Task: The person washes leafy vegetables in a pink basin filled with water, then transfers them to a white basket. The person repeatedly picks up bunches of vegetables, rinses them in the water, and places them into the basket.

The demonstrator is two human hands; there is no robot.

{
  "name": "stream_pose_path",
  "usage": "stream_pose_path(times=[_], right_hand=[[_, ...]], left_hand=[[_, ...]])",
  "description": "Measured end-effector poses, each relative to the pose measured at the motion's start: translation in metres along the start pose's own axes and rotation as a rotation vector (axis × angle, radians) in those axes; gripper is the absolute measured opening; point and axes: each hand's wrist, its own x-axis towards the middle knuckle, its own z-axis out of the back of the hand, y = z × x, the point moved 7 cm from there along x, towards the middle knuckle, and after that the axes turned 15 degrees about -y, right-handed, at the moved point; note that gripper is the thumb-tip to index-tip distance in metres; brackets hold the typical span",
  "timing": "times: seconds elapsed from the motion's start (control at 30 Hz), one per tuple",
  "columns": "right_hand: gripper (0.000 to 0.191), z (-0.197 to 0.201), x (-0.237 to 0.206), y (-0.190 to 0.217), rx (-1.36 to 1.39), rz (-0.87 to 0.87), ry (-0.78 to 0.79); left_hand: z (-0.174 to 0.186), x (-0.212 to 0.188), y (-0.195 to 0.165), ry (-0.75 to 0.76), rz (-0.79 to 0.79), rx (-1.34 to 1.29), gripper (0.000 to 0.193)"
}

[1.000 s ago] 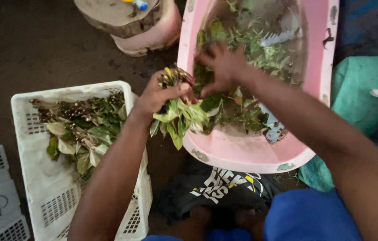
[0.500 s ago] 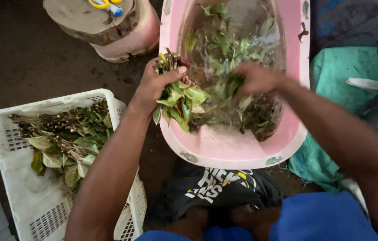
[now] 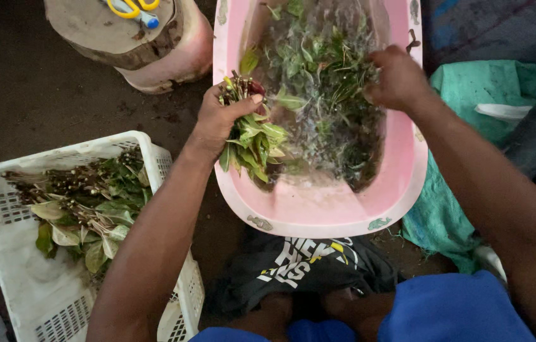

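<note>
A long pink tub (image 3: 293,212), filling the upper middle of the frame, is being worked over; water and loose greens (image 3: 325,82) are being held in it. At lower left a white slatted crate (image 3: 2,285) is being filled with leafy cuttings (image 3: 84,206). At upper left a wooden stump (image 3: 100,35) is being used as a rest for yellow scissors (image 3: 130,6).

A bunch of leafy stems (image 3: 252,136) is being gripped over the tub's left rim by the left hand (image 3: 217,120), its fingers curled tight round the stalks. The right hand (image 3: 398,79) is being closed on wet greens at the tub's right side (how much is pinched cannot be told).

Stems could probably be dropped onto the dark floor (image 3: 21,95) if the wet grip slips. Little room is being left between tub and crate; the floor at left is lying open.
</note>
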Motion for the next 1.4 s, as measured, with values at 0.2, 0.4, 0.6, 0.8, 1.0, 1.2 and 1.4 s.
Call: stream_pose_path(times=[0.2, 0.4, 0.6, 0.8, 1.0, 1.2, 1.4], right_hand=[[0.038, -0.02, -0.014, 0.016, -0.346, 0.02, 0.451], [0.022, -0.01, -0.001, 0.062, -0.133, 0.251, 0.009], [0.029, -0.066, -0.015, 0.078, -0.18, 0.105, 0.265], [0.031, -0.072, -0.022, 0.08, -0.05, 0.036, 0.254], [0.017, -0.027, -0.009, 0.095, 0.287, -0.015, 0.143], [0.014, 0.016, 0.001, 0.143, 0.521, 0.04, 0.201], [0.011, 0.039, 0.01, 0.202, 0.767, 0.303, -0.004]], left_hand=[[0.0, 0.002, 0.01, -0.03, 0.019, 0.026, 0.026], [0.006, 0.007, 0.018, -0.067, 0.008, 0.172, 0.027], [0.016, 0.016, 0.021, -0.202, -0.045, 0.203, 0.022], [0.023, 0.015, 0.002, -0.221, -0.117, 0.052, 0.016], [0.016, 0.008, -0.004, -0.209, -0.117, 0.045, 0.016], [-0.007, 0.01, -0.011, -0.06, -0.227, 0.455, 0.036], [-0.028, -0.003, -0.019, 0.093, -0.547, 0.527, 0.028]])
